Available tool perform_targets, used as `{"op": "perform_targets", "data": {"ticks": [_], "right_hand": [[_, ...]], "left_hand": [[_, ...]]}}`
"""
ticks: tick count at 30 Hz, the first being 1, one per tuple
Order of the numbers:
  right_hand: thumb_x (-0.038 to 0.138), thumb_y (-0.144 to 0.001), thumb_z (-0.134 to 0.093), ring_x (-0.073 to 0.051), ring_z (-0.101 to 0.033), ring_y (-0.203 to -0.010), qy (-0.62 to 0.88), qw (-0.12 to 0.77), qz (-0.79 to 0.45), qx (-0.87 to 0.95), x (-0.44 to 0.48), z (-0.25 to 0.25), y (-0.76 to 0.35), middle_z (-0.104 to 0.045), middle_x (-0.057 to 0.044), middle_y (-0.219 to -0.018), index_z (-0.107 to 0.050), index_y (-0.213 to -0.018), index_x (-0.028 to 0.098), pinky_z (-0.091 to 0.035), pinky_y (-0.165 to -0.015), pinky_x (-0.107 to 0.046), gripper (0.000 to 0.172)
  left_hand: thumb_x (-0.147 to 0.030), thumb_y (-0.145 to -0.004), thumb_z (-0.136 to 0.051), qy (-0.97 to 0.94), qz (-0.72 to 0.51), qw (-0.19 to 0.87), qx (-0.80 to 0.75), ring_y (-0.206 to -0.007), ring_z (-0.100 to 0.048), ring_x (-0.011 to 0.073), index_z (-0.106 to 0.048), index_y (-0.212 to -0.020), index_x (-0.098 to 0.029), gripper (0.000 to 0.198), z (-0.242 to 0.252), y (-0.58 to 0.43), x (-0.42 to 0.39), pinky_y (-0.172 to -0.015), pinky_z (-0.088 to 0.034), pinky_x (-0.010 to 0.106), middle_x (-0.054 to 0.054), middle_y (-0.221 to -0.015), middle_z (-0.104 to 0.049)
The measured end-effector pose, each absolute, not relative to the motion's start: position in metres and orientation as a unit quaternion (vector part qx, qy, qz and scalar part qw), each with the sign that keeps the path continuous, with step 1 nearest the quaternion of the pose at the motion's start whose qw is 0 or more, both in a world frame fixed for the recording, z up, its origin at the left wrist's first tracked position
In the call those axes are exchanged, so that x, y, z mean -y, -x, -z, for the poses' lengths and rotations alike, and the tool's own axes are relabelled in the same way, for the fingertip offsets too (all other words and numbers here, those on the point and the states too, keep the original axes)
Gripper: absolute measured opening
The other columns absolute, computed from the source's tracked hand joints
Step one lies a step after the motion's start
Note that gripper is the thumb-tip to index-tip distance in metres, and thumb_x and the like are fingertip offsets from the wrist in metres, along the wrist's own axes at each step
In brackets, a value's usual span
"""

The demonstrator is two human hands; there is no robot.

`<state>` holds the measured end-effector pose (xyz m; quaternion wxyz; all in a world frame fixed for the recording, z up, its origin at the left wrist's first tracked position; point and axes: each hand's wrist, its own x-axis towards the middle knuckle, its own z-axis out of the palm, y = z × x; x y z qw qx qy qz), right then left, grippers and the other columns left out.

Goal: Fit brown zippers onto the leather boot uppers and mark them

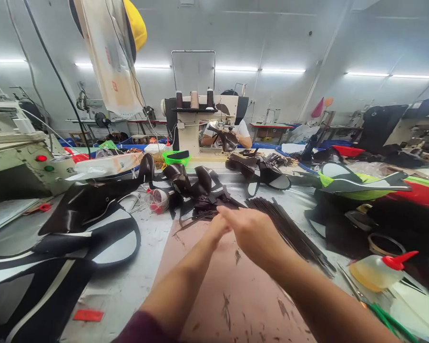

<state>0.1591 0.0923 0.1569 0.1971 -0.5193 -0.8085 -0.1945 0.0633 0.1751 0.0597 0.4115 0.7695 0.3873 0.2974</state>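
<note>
My two hands meet over the far end of a brown work mat (pixel 232 290). My right hand (pixel 253 236) lies in front, seen from its back, fingers curled towards the left. Most of my left hand (pixel 216 226) sits behind it; its fingers are hidden. Just beyond the hands lies a heap of dark brown leather pieces (pixel 203 197). A bundle of thin dark strips (pixel 289 228) runs along the right of my right hand. What either hand holds, I cannot make out.
Black and white shoe parts (pixel 75 233) cover the left. A glue bottle with a red nozzle (pixel 381 269) and green-handled scissors (pixel 382 317) lie at the right. A person sits behind a sewing machine (pixel 196 119) across the table. Green and red baskets (pixel 372 188) stand at right.
</note>
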Motion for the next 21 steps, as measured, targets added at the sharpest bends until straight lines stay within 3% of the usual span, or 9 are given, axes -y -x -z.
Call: {"op": "perform_targets", "data": {"ticks": [3,5,7,9,11,14,16,19,21], "right_hand": [[0.004,-0.076,-0.043,-0.017,-0.061,-0.077,0.457,0.222,0.223,0.832,-0.07,-0.1,-0.16,-0.068,-0.007,-0.086,-0.055,-0.115,0.013,-0.044,-0.075,-0.029,0.041],[0.003,-0.075,-0.042,-0.018,-0.062,-0.08,0.445,0.203,0.219,0.845,-0.048,-0.056,-0.163,-0.068,-0.009,-0.089,-0.06,-0.107,0.014,-0.045,-0.076,-0.03,0.038],[0.001,-0.074,-0.041,-0.019,-0.062,-0.084,0.448,0.19,0.209,0.848,-0.024,-0.018,-0.167,-0.068,-0.011,-0.094,-0.063,-0.101,0.015,-0.046,-0.078,-0.031,0.038],[0.0,-0.073,-0.04,-0.02,-0.061,-0.088,0.466,0.179,0.194,0.845,-0.003,0.006,-0.17,-0.067,-0.011,-0.099,-0.064,-0.101,0.015,-0.046,-0.079,-0.031,0.04],[0.003,-0.074,-0.04,-0.02,-0.059,-0.094,0.494,0.176,0.176,0.833,0.01,0.017,-0.17,-0.065,-0.012,-0.105,-0.063,-0.104,0.016,-0.046,-0.081,-0.032,0.04],[0.013,-0.077,-0.043,-0.025,-0.053,-0.103,0.533,0.189,0.149,0.811,0.017,0.017,-0.165,-0.057,-0.014,-0.117,-0.063,-0.104,0.015,-0.044,-0.084,-0.038,0.033],[0.017,-0.077,-0.045,-0.027,-0.053,-0.098,0.556,0.192,0.135,0.797,0.018,0.015,-0.158,-0.058,-0.014,-0.115,-0.063,-0.104,0.013,-0.043,-0.081,-0.039,0.033],[0.015,-0.077,-0.043,-0.025,-0.054,-0.086,0.568,0.195,0.117,0.791,0.022,0.017,-0.15,-0.063,-0.014,-0.1,-0.06,-0.109,0.007,-0.043,-0.076,-0.037,0.038],[0.013,-0.077,-0.041,-0.024,-0.052,-0.088,0.557,0.206,0.102,0.798,0.025,0.019,-0.148,-0.063,-0.014,-0.099,-0.058,-0.111,0.005,-0.042,-0.078,-0.037,0.039]], "left_hand": [[-0.052,-0.086,0.011,-0.69,-0.28,0.548,-0.382,-0.079,-0.064,0.0203,-0.043,-0.121,-0.012,0.075,-0.047,-0.013,-0.129,-0.061,-0.05,0.031,0.014,-0.103,-0.061],[-0.064,-0.082,-0.003,-0.462,-0.282,0.731,-0.414,-0.077,-0.065,0.0225,-0.043,-0.119,-0.014,0.074,-0.038,0.022,-0.1,-0.056,-0.049,0.03,0.017,-0.109,-0.058],[-0.066,-0.08,-0.016,-0.351,-0.288,0.764,-0.458,-0.075,-0.065,0.0214,-0.043,-0.117,-0.016,0.067,-0.032,0.05,-0.077,-0.053,-0.047,0.027,0.015,-0.116,-0.054],[-0.06,-0.08,-0.03,-0.396,-0.306,0.688,-0.526,-0.066,-0.063,0.0169,-0.045,-0.114,-0.019,0.055,-0.029,0.067,-0.062,-0.052,-0.046,0.027,0.011,-0.119,-0.051],[-0.05,-0.078,-0.044,-0.546,-0.298,0.529,-0.578,-0.059,-0.058,0.0136,-0.051,-0.105,-0.02,0.041,-0.026,0.073,-0.053,-0.056,-0.046,0.029,0.007,-0.109,-0.056],[-0.031,-0.08,-0.047,-0.781,-0.216,0.26,-0.525,-0.07,-0.055,0.0183,-0.058,-0.085,-0.018,0.018,-0.02,0.062,-0.05,-0.07,-0.044,0.034,0.005,-0.084,-0.061],[-0.024,-0.083,-0.044,-0.864,-0.165,0.148,-0.452,-0.079,-0.054,0.0213,-0.06,-0.079,-0.018,0.017,-0.016,0.046,-0.05,-0.074,-0.042,0.036,0.006,-0.08,-0.061],[-0.025,-0.084,-0.045,-0.893,-0.129,0.09,-0.421,-0.079,-0.053,0.0216,-0.06,-0.079,-0.016,0.018,-0.01,0.018,-0.05,-0.073,-0.041,0.035,0.006,-0.081,-0.061],[-0.025,-0.082,-0.049,-0.878,-0.125,0.116,-0.446,-0.077,-0.053,0.0204,-0.059,-0.076,-0.015,0.015,-0.01,0.005,-0.048,-0.072,-0.041,0.033,0.006,-0.079,-0.061]]}}
